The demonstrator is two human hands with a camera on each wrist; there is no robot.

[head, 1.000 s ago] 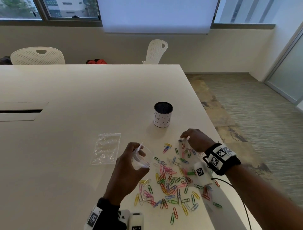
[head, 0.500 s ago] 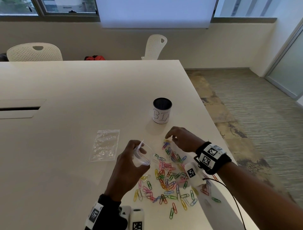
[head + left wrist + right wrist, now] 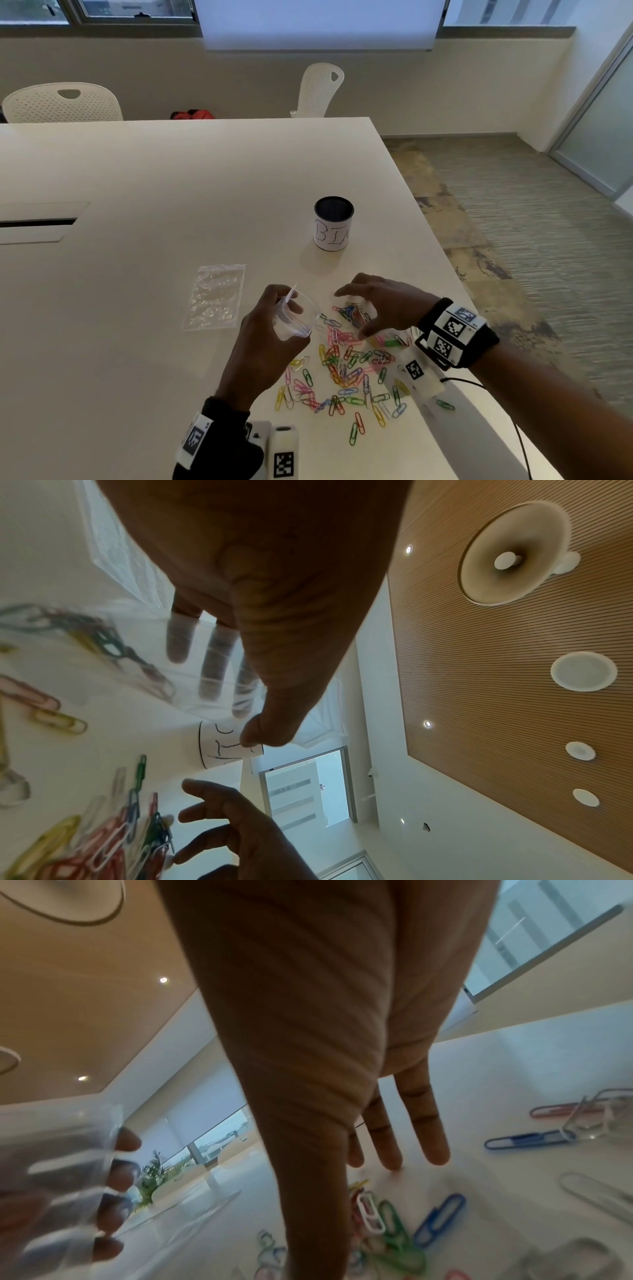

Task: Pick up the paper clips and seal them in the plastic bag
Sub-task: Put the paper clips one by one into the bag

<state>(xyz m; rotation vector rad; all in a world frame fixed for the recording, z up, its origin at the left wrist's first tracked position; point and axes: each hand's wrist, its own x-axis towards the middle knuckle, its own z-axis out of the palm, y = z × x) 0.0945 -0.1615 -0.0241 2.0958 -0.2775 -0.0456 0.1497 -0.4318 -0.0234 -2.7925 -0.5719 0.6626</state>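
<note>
Your left hand (image 3: pixel 270 339) grips a small clear plastic bag (image 3: pixel 297 317), fingers curled round it and thumb on the rim, mouth held open toward the right. Your right hand (image 3: pixel 383 303) has moved left across the pile over the last second, from the far right edge to the far end next to the bag mouth. Its fingers (image 3: pixel 428 1123) are spread and straight, tips at the white table (image 3: pixel 137 205), holding nothing.

That likely means you're raking clips toward the bag; none look bagged yet, though the bag's inside is hard to read.

The coloured wire paper clips (image 3: pixel 346 370) lie loose, flat and overlapping, near right of the table, between your hands and nearer you.

A second clear plastic bag (image 3: pixel 215 296) lies flat left of the held one. A white-labelled black mesh cup (image 3: pixel 333 222) stands farther off.
</note>
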